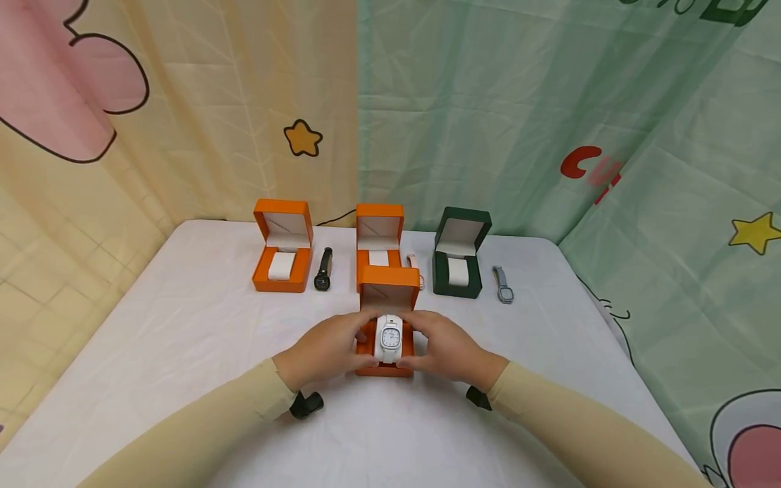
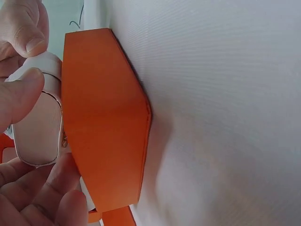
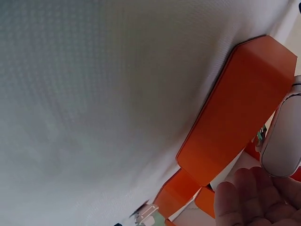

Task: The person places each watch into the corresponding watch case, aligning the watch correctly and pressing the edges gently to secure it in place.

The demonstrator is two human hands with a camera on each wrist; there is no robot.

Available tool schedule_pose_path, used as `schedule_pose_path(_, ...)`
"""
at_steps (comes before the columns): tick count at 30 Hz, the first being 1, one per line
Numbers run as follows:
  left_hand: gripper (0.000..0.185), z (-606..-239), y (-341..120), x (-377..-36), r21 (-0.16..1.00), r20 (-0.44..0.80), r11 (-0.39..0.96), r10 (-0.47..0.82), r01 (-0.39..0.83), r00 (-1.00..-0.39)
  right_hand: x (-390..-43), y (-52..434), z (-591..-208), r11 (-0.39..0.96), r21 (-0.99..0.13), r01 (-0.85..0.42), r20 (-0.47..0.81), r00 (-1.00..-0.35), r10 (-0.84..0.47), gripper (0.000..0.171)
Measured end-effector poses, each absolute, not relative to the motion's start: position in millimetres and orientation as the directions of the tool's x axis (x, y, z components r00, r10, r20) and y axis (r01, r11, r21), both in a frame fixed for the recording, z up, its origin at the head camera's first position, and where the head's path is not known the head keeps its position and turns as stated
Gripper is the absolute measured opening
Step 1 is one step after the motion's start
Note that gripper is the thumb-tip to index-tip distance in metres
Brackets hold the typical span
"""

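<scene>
A white wristwatch [image 1: 390,337] is wrapped round a pale cushion [image 2: 40,127], its square dial facing up. Both hands hold the cushion by its two ends, just over the base of an orange watch box [image 1: 384,371] whose lid stands up. My left hand [image 1: 329,349] has its thumb on the near side and its fingers on the far side. Opposite it, my right hand [image 1: 448,346] pinches the other end. The left wrist view shows the cushion raised at the rim of the orange box; the right wrist view shows curled fingers [image 3: 254,202] beside it.
Behind stand a left orange box [image 1: 281,271], a middle orange box [image 1: 379,227] and a green box [image 1: 457,288], all with raised lids and white cushions. Beside them lie a black watch [image 1: 323,271], a partly hidden pink watch [image 1: 412,261] and a grey-blue watch [image 1: 504,288].
</scene>
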State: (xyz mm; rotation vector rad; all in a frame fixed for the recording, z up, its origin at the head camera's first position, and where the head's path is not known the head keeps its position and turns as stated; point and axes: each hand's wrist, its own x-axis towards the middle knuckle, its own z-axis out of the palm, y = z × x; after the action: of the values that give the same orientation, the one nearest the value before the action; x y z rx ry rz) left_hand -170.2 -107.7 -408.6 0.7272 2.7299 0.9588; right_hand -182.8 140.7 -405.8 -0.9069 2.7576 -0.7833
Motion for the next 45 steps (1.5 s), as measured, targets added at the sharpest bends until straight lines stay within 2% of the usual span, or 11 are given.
schedule_pose_path(13, 0.074, -414.1, -104.8, -173.2, 0.567, 0.034, 0.717, 0.471, 0.405, -0.881, -187.7, 135.2, -413.6, 0.73, -0.472, -0.494, 0.001, -0.829, -0.56, 0.077)
schedule_pose_path(38, 0.067, -423.7, -102.1, -184.4, 0.603, 0.054, 0.7, 0.443, 0.383, -0.895, -206.5, 133.7, -421.2, 0.759, -0.429, -0.49, -0.07, -0.82, -0.569, 0.08)
schedule_pose_path(45, 0.068, -420.9, -101.3, -189.5, 0.608, 0.013, 0.716, 0.423, 0.343, -0.906, -210.8, 131.7, -422.1, 0.787, -0.408, -0.463, -0.082, -0.839, -0.537, 0.079)
